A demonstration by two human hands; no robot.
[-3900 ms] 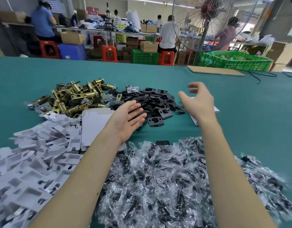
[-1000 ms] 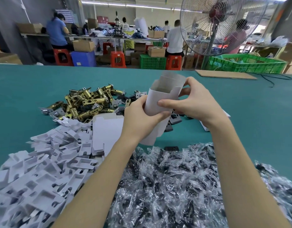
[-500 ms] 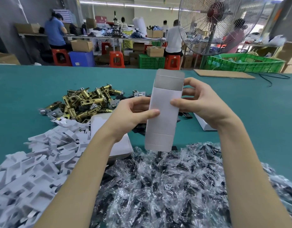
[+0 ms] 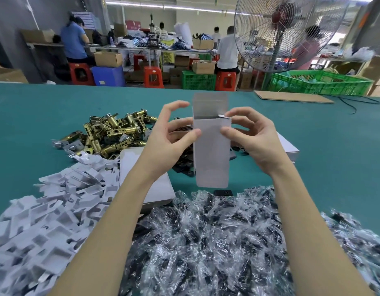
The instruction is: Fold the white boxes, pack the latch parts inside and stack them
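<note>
Box (image 4: 212, 152) held upright above green table (image 4: 313, 133), top flap raised. Left hand (image 4: 169, 135) pinches left edge, thumb in front, upper fingers spread free. Right hand (image 4: 253, 135) pinches right edge, forefinger on side tab.

Advice: tuck side tabs first, keep walls square.

Left of box: brass latches (image 4: 112, 133), white inserts (image 4: 45, 210). Below box: bagged parts (image 4: 227, 242), crowding the working space.

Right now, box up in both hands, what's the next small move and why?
Probably tuck in the side flap at the open top: the white box is already squared up, held upright between the left hand and right hand, the top flap stands open, and the right fingers already touch that side flap.
</note>
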